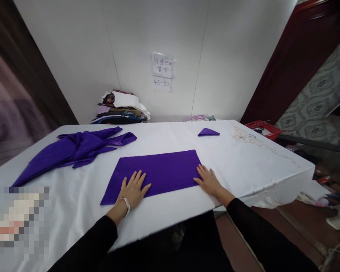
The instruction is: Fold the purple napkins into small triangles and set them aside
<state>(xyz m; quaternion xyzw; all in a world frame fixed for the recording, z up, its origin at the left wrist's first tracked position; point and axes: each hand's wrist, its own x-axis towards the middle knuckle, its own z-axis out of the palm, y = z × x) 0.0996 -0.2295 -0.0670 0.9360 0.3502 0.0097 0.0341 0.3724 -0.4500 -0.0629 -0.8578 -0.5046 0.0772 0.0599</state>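
A purple cloth napkin (164,168), folded to a long flat rectangle, lies on the white-covered table (170,211) right before me. My left hand (133,189) rests flat on its lower left part, fingers spread; a silver bracelet circles that wrist. At the napkin's right edge, my right hand (208,180) lies palm down with fingers apart, its fingertips on the cloth. Neither hand grips anything. Farther back on the right sits a small purple napkin folded to a triangle (209,132).
A loose heap of purple cloths (76,147) spreads over the table's left side. Behind the table's far edge are stacked garments (121,107) and a wall with handwritten paper signs (163,71). A red basket (263,129) stands beyond the right corner.
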